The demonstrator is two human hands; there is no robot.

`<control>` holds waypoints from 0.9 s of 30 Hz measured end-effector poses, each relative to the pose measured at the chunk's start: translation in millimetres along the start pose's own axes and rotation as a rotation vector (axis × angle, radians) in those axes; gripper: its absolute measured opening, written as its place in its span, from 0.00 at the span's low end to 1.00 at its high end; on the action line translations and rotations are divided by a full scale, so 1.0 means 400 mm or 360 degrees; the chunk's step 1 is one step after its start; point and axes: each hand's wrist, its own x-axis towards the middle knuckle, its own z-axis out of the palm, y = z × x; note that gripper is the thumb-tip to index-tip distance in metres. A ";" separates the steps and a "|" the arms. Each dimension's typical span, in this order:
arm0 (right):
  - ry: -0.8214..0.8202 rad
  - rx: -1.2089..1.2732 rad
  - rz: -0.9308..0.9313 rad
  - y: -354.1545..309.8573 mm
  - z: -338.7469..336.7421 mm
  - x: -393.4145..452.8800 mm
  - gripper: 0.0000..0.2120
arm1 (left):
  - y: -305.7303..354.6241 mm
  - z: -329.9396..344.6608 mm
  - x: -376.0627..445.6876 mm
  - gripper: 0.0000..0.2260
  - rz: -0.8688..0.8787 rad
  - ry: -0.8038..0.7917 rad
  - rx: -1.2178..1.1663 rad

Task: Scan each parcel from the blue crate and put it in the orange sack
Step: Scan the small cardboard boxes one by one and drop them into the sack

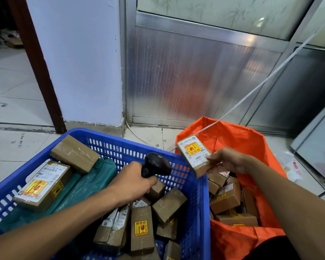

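My left hand (pixel 133 182) grips a black barcode scanner (pixel 156 164) over the blue crate (pixel 105 142), its head aimed right. My right hand (pixel 227 162) holds a small brown parcel (pixel 194 155) by its near end, label side up, above the gap between the crate's right rim and the orange sack (pixel 238 139). The label carries a yellow and red fragile sticker. The crate holds several brown boxes and green bags (pixel 86 182). Several boxed parcels (pixel 226 198) lie inside the open sack.
A white wall column and a metal-framed glass partition stand behind the crate and sack. A white cord (pixel 266 79) runs from upper right down across the sack's rim. Tiled floor lies to the left; a white plastic bag (pixel 293 168) lies right of the sack.
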 end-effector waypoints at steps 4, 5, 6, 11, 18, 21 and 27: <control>0.0242 0.0410 0.0003 0.065 -0.064 -0.001 0.10 | -0.002 0.001 0.003 0.10 -0.0005 0.0007 0.0018; 0.0336 0.0494 0.0015 0.083 -0.079 -0.004 0.11 | -0.001 0.001 0.002 0.09 -0.0005 0.0004 0.0017; 0.0431 0.0561 0.0042 0.103 -0.096 -0.004 0.12 | 0.000 0.002 0.001 0.09 -0.0005 0.0000 0.0008; 0.0776 0.0500 0.0255 0.171 -0.156 -0.005 0.14 | 0.000 0.011 0.007 0.08 -0.0006 -0.0003 -0.0014; 0.0850 0.0277 0.0477 0.204 -0.158 0.003 0.14 | -0.012 0.032 0.029 0.06 -0.0004 -0.0005 0.0024; 0.0811 0.0219 0.0540 0.201 -0.151 0.003 0.13 | -0.018 0.041 0.036 0.06 -0.0005 -0.0005 0.0025; 0.0849 0.0184 0.0590 0.212 -0.155 0.042 0.19 | -0.036 0.050 0.050 0.11 -0.0041 -0.0033 0.0024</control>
